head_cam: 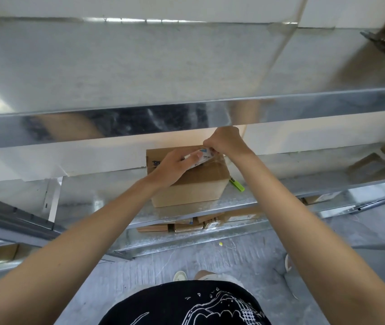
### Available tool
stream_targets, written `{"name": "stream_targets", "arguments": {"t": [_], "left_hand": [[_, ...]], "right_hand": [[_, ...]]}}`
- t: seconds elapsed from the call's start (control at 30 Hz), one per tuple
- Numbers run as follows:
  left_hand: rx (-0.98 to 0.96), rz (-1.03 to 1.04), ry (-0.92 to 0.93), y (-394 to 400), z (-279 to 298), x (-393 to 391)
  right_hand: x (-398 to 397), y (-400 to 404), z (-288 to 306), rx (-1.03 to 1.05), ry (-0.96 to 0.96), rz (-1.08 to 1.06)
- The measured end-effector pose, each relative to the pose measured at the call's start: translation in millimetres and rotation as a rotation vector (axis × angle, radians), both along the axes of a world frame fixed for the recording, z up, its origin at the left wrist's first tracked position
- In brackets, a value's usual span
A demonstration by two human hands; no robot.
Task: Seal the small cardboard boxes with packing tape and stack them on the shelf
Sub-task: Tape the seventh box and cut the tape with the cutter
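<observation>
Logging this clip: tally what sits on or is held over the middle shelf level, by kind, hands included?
Cardboard box: 1
Tape roll: 1
Green marker: 1
Hands: 2, left hand and right hand
Total: 5

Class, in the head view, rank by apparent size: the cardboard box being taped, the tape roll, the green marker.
1. Cardboard box
2. Tape roll, partly hidden by hands
3. Green marker, partly hidden by the box
</observation>
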State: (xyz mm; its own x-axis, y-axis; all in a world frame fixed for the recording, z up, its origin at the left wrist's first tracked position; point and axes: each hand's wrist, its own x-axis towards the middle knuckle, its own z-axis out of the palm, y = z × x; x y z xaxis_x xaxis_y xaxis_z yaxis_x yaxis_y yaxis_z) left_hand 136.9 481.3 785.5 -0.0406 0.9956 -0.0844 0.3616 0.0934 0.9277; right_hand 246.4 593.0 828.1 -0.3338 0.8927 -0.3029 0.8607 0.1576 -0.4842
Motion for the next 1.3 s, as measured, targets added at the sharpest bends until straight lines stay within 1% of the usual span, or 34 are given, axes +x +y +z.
{"name": "stream_targets", "arguments": {"t": [0.13, 0.23, 0.33, 0.43, 0.6, 0.7, 0.9, 1.0, 1.07, 1.2, 1.3], "left_hand": [[0.029, -0.032, 0.028, -3, 1, 4], [0.033, -0.035, 0.056, -4, -1, 6], [0.031, -0.03, 0.063, -4, -1, 6], [0.04, -0.029, 0.071, -5, -1, 6], [0.07, -0.051, 0.089, -4, -2, 7], [0.069, -0.042, 0.085, -4, -5, 6], [0.065, -0.02, 0.071, -4, -9, 6], [0.071, -0.01, 0.067, -4, -7, 6], [0.069, 0.008, 0.045, -4, -6, 6], [0.074, 0.031, 0.029, -4, -8, 3], [0.067, 0.054, -0.012, -2, -11, 2]], "right_hand": [[4, -7, -13, 0.09, 0.103, -0.103], [4, -12, -18, 0.13, 0.144, -0.149], [4, -14, -18, 0.117, 0.186, -0.186], [4, -17, -19, 0.091, 0.186, -0.17], [9, -28, -14, 0.101, 0.303, -0.201], [11, -30, -11, 0.085, 0.314, -0.229], [6, -33, -13, 0.137, 0.325, -0.295], [5, -35, -17, 0.145, 0.384, -0.295], [9, -35, -19, 0.094, 0.44, -0.327], [28, -36, -16, -0.239, 0.692, -0.408], [36, -37, -10, -0.315, 0.78, -0.382]]}}
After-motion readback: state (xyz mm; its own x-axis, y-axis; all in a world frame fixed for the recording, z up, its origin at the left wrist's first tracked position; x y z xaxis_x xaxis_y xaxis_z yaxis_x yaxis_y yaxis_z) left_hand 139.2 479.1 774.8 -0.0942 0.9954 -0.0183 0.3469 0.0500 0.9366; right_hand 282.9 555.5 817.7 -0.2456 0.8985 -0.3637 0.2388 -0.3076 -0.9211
